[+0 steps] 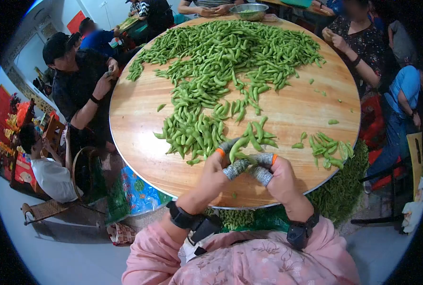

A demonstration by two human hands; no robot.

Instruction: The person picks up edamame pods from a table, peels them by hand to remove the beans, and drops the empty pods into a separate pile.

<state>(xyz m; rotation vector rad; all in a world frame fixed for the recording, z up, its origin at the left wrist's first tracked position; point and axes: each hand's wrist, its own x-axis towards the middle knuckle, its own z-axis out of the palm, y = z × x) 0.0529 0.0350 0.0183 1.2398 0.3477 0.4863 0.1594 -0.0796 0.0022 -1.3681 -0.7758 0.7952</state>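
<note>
here, pod [238, 145] between both hands [212, 173] [282, 178]

Held pod [239, 143] partly behind fingertips [234, 167]

Communal food-prep room: round wooden table [140, 118] heaped with edamame pods [221, 52], people [78, 80] seated around.

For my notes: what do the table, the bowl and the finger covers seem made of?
Table: wood, glossy; grain and plank seams show. Bowl: probably steel; grey shine. Finger covers, pinching a pod: seemingly knitted fabric, mottled grey with orange rims.
</note>
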